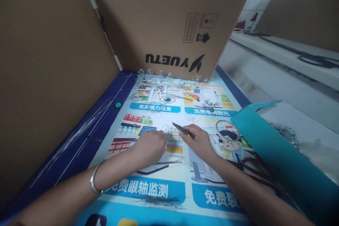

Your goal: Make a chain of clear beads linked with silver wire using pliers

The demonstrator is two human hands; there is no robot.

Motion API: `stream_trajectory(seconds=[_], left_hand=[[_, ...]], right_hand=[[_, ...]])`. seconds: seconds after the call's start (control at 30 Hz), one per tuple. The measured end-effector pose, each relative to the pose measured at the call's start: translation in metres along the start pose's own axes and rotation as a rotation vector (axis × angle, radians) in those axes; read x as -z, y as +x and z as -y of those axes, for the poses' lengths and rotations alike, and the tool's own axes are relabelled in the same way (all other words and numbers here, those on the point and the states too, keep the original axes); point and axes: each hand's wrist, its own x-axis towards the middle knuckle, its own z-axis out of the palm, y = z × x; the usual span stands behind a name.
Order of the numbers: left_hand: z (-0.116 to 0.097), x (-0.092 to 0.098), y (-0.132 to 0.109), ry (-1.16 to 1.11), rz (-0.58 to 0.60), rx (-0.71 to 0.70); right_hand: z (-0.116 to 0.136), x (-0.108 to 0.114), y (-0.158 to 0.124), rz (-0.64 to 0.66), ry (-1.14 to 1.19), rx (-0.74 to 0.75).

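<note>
Over the middle of the printed sheet, my right hand [200,143] is closed around small pliers [180,128] with dark jaws and a bit of yellow on the handle. The jaws point left and away from me. Just left of them, my left hand [152,146] is closed, knuckles up, with a silver bangle on the wrist. Thin wire [166,127] shows as fine curved lines by its fingertips; most of what the fingers pinch is hidden. A bundle of straight dark wires [161,200] lies nearer to me.
Brown cardboard panels [159,17] stand at the left and back. Clear, glittery wire pieces [156,77] lie along the back, with small black loops [210,104] nearer. A pale ring [227,130] and a teal box [280,159] holding metal pieces are on the right.
</note>
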Motion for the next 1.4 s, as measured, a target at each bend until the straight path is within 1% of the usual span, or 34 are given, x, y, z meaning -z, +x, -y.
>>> stream_trajectory(seconds=[0.1,0.27,0.47,0.63,0.8,0.93,1.07,1.23,1.4], left_hand=[[0.0003,-0.0052,-0.0001,0.017,0.033,0.016],[0.0005,-0.0051,0.0019,0.015,0.095,-0.011],[0.0015,-0.0087,0.0019,0.013,0.069,-0.035],[0.0033,-0.0091,0.0025,0.032,0.024,-0.035],[0.0042,-0.0076,0.0029,0.059,-0.001,-0.025],[0.004,-0.0049,0.0009,0.082,0.003,-0.053],[0.0,-0.0025,-0.0015,0.117,0.033,-0.061],[-0.0046,-0.0042,-0.0016,0.155,0.044,-0.077],[-0.0024,-0.003,0.0,0.141,0.064,-0.082]], right_hand=[[0.0016,0.0005,0.0004,0.014,-0.016,0.001],[0.0037,0.0019,0.0006,0.029,-0.033,-0.005],[0.0029,0.002,0.0006,0.049,-0.02,-0.019],[0.003,0.0027,0.0007,0.08,-0.023,-0.033],[0.0026,0.0023,0.0011,0.069,-0.038,-0.022],[-0.0004,0.001,0.001,0.072,-0.043,-0.001],[-0.0012,0.0009,0.0008,0.077,-0.054,0.007],[0.0003,0.0012,0.0006,0.082,-0.055,0.012],[-0.0005,0.0006,0.0002,0.089,-0.049,0.015]])
